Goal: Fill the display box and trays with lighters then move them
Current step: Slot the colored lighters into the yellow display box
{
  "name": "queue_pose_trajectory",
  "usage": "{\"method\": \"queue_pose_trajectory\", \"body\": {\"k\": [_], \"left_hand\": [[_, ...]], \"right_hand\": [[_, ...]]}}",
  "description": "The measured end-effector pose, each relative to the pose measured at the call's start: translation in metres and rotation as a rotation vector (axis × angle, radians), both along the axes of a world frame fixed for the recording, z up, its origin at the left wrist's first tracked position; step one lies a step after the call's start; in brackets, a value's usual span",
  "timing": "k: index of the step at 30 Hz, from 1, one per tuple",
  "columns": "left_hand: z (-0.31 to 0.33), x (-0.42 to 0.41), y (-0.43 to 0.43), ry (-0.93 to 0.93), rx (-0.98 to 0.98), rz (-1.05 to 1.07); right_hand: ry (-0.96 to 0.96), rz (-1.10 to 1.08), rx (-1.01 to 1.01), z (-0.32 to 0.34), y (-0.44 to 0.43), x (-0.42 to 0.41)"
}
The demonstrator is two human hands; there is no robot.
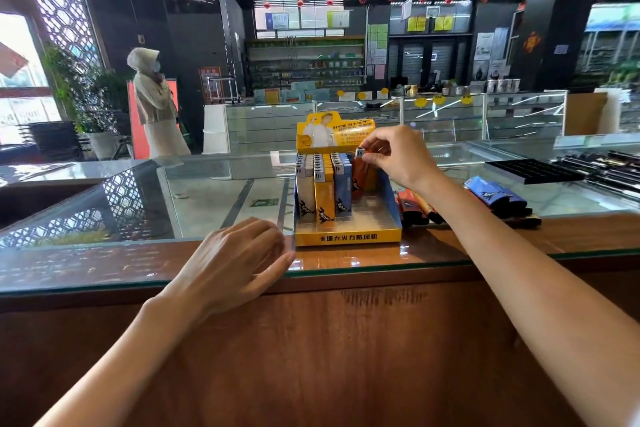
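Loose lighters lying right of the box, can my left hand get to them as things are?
Probably not easily. The left hand rests on the counter left of the display box, which stands between it and the loose lighters, and the right forearm crosses beside them.

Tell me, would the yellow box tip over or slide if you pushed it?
Probably slide: the box sits flat on a smooth glass counter. It looks like thin card, so likely bendy. The lighters fill mostly its left side, so lifting may feel lopsided.
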State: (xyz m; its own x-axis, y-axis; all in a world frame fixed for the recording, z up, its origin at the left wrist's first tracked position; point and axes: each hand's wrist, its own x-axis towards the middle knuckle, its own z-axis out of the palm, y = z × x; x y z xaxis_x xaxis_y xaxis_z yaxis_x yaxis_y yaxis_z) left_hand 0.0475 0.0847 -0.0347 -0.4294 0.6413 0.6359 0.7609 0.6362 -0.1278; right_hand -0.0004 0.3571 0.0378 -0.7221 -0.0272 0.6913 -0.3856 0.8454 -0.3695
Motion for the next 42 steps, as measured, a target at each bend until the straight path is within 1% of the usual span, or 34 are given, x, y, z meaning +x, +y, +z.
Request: {"method": "queue_pose_trajectory", "body": {"k": [7, 12, 16, 23, 27, 29, 31, 33, 34, 37, 39, 42], "left_hand": [[-0.002, 0.002, 0.002, -0.022, 0.011, 0.023], [-0.003, 0.004, 0.002, -0.048, 0.02, 0.039], [-0.003, 0.004, 0.003, -0.055, 0.029, 0.043], [-0.005, 0.001, 0.002, -0.041, 0.042, 0.043], [-0.005, 0.001, 0.002, -0.031, 0.039, 0.041], [-0.005, 0.002, 0.002, -0.044, 0.05, 0.041], [-0.003, 0.004, 0.005, -0.028, 0.084, 0.042], [0.001, 0.01, 0.015, 0.024, 0.17, 0.016], [0.005, 0.014, 0.023, 0.04, 0.224, -0.012], [0.023, 0.026, 0.063, 0.02, 0.331, -0.148], [0.037, 0.03, 0.099, -0.049, 0.355, -0.21], [0.057, 0.021, 0.157, -0.255, 0.31, -0.125]], "right_hand": [[-0.01, -0.022, 0.119, -0.002, -0.008, -0.008], [-0.035, -0.036, 0.071, -0.003, -0.008, -0.008], [-0.024, -0.075, 0.119, -0.002, -0.006, -0.008], [0.004, -0.072, 0.152, -0.006, -0.008, -0.012], [0.025, -0.075, 0.105, -0.011, -0.009, -0.009], [0.066, -0.063, 0.063, -0.011, -0.009, -0.001], [0.171, -0.052, -0.003, -0.006, -0.001, 0.012], [0.275, -0.082, -0.029, 0.001, 0.021, 0.032], [0.293, -0.103, -0.026, 0.004, 0.038, 0.043], [0.232, -0.199, -0.014, 0.001, 0.103, 0.081], [0.142, -0.294, 0.005, -0.012, 0.145, 0.102], [-0.084, -0.403, 0.084, -0.041, 0.19, 0.118]]}}
